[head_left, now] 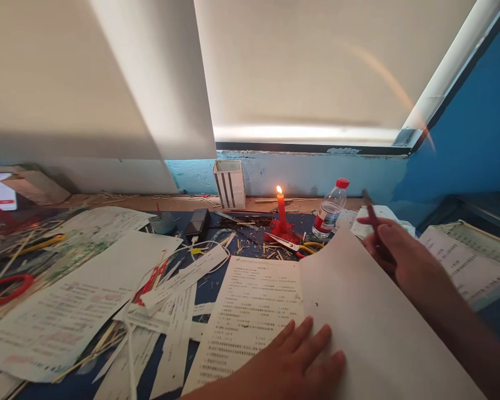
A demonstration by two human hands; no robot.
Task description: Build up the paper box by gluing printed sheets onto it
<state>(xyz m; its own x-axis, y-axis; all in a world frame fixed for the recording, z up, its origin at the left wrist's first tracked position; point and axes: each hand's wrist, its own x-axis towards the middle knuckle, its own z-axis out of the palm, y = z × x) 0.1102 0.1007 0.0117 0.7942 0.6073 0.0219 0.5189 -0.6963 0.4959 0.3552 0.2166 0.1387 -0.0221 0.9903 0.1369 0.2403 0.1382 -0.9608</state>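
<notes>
My left hand (289,358) lies flat with fingers spread, pressing across a printed sheet (258,311) and the edge of a blank white sheet (383,328). The white sheet rises in a curl at its far end. My right hand (394,247) is raised at that sheet's right edge, closed around a slim dark-red tool (373,219) with a greyish tip. Motion blurs the tool, so its exact kind is unclear. Beyond the papers a lit red candle (281,208) stands in melted wax, with scissors (285,242) and yellow-handled pliers (312,245) close by.
A water bottle (330,210) stands right of the candle. Left of it are a white paper box (230,186), a black power bank (197,224) with a white cable, and paper strips (179,333). Red-handled scissors (9,289) lie far left; printed papers (466,261) sit at right.
</notes>
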